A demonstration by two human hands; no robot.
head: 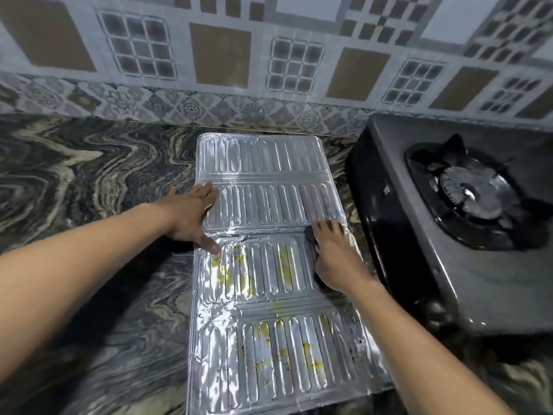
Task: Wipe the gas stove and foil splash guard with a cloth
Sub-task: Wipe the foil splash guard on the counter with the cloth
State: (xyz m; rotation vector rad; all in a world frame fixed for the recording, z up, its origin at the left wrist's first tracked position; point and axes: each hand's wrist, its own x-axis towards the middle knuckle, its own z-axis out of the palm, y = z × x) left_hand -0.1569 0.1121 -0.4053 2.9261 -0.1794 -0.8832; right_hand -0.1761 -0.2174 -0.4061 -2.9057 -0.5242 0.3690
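- Foil splash guard point(269, 205) lies flat on marbled bench point(89, 181), yellow-stained nearby.
- Left hand point(191, 214) spread flat on foil, grip empty.
- Right hand point(335, 256) presses dark cloth point(311, 235); its grip unclear.
- Gas stove point(449, 235) rightward; patterned tiled wall point(224, 55) behind.

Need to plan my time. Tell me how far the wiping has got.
Done: the foil splash guard's two far panels look clean. In hand: left hand steadies it; right hand presses a dark cloth mid-sheet. Left: yellow stains on the near panels, then the gas stove.
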